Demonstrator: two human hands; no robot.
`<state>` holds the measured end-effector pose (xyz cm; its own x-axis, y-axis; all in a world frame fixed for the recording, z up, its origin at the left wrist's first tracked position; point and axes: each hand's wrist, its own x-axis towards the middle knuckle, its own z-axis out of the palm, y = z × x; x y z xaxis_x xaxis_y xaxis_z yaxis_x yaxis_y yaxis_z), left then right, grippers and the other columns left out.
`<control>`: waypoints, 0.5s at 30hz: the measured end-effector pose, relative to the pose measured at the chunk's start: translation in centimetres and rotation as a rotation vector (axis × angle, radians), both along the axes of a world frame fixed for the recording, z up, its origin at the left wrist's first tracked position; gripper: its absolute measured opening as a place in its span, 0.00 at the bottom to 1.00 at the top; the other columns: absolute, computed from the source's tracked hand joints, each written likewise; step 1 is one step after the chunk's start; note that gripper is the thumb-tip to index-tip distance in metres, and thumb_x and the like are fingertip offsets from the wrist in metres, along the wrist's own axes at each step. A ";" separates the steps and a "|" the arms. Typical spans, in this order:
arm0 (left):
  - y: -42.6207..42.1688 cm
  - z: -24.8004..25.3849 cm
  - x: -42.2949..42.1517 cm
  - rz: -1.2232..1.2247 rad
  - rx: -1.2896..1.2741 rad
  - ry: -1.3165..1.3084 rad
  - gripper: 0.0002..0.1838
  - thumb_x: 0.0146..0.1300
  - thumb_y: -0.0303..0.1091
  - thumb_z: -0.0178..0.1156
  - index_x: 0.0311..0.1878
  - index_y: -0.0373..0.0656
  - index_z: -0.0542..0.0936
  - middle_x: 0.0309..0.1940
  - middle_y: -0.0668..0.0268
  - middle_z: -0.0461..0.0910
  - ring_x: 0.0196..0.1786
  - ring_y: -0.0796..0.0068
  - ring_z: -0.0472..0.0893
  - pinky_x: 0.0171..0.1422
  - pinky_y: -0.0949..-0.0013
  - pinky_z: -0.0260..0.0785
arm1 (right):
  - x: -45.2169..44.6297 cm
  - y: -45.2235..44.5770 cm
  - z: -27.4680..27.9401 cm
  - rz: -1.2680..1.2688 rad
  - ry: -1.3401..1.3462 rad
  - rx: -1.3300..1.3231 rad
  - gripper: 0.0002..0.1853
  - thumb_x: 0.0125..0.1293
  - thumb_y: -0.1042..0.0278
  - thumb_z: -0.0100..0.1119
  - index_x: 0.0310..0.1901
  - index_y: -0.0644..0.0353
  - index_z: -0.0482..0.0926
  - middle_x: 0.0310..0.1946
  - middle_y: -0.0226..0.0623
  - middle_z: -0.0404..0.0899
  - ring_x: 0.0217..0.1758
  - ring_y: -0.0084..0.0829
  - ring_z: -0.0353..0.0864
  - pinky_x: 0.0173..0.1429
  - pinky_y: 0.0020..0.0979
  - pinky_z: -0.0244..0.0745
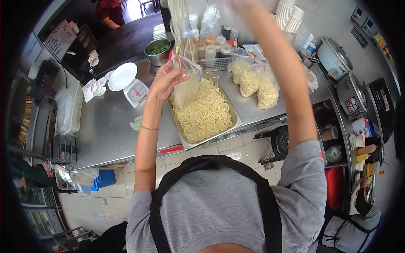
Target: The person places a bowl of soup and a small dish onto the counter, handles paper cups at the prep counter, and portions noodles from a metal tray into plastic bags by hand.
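My left hand (166,81) pinches the rim of a clear plastic bag (187,86) between thumb and fingers. The bag hangs over a metal tray (237,120) heaped with yellow noodles (202,114); whether anything is inside it I cannot make out. High up at the top edge, my right hand (244,4) is smeared by motion, its fingers unreadable. A bunch of pale, translucent strips (179,21) dangles above my left hand. Right of the tray lie filled bags of noodles (268,90), close to my right forearm.
A white kitchen scale (136,92) stands left of the tray, behind it a metal bowl of green pieces (158,48). Several sauce bottles (210,51) line the back. A rice cooker (335,57) is at the right, a white basket (69,107) at the left.
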<state>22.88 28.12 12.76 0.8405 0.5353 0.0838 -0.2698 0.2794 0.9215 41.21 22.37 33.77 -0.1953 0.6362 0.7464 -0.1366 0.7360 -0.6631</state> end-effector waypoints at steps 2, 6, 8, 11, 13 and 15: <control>0.1 0.2 0.0 -0.015 0.018 0.007 0.34 0.54 0.20 0.58 0.64 0.29 0.57 0.42 0.63 0.74 0.40 0.76 0.79 0.47 0.69 0.78 | 0.5 -1.1 -7.4 -0.106 -0.048 -0.142 0.12 0.59 0.67 0.54 0.43 0.62 0.77 0.35 0.36 0.82 0.37 0.31 0.82 0.42 0.32 0.77; -0.4 0.5 -0.1 -0.004 0.096 0.095 0.34 0.52 0.21 0.60 0.63 0.29 0.59 0.42 0.63 0.75 0.38 0.77 0.79 0.45 0.70 0.78 | -1.3 -1.4 -16.6 -0.449 -0.762 -0.269 0.18 0.56 0.61 0.58 0.46 0.61 0.76 0.37 0.40 0.81 0.40 0.38 0.81 0.46 0.38 0.75; -0.5 0.1 -0.1 -0.006 0.139 0.167 0.34 0.51 0.21 0.60 0.63 0.29 0.59 0.42 0.63 0.75 0.37 0.77 0.79 0.44 0.70 0.78 | -1.8 -0.7 -17.4 -0.559 -1.174 -0.154 0.18 0.53 0.61 0.59 0.45 0.60 0.77 0.35 0.44 0.81 0.39 0.41 0.80 0.46 0.37 0.75; -0.3 -0.5 -0.2 0.038 0.168 0.267 0.35 0.50 0.20 0.60 0.63 0.29 0.60 0.41 0.61 0.75 0.36 0.76 0.79 0.42 0.70 0.79 | -0.5 -0.3 -16.1 -0.657 -1.265 -0.135 0.23 0.50 0.62 0.64 0.49 0.58 0.76 0.46 0.48 0.77 0.39 0.39 0.80 0.46 0.36 0.74; 0.0 0.3 -0.7 0.004 0.189 0.274 0.35 0.52 0.21 0.60 0.64 0.30 0.58 0.42 0.60 0.76 0.36 0.79 0.79 0.44 0.72 0.78 | 1.7 -1.8 -15.5 -0.640 -1.197 -0.164 0.27 0.49 0.61 0.65 0.53 0.58 0.74 0.47 0.46 0.77 0.43 0.38 0.80 0.48 0.36 0.73; -0.1 1.5 -1.2 0.002 0.180 0.240 0.35 0.52 0.21 0.59 0.64 0.30 0.58 0.41 0.59 0.77 0.35 0.78 0.79 0.44 0.72 0.78 | 2.0 -2.4 -17.5 -0.470 -0.883 -0.508 0.32 0.50 0.59 0.66 0.57 0.59 0.70 0.50 0.44 0.75 0.49 0.34 0.77 0.53 0.36 0.70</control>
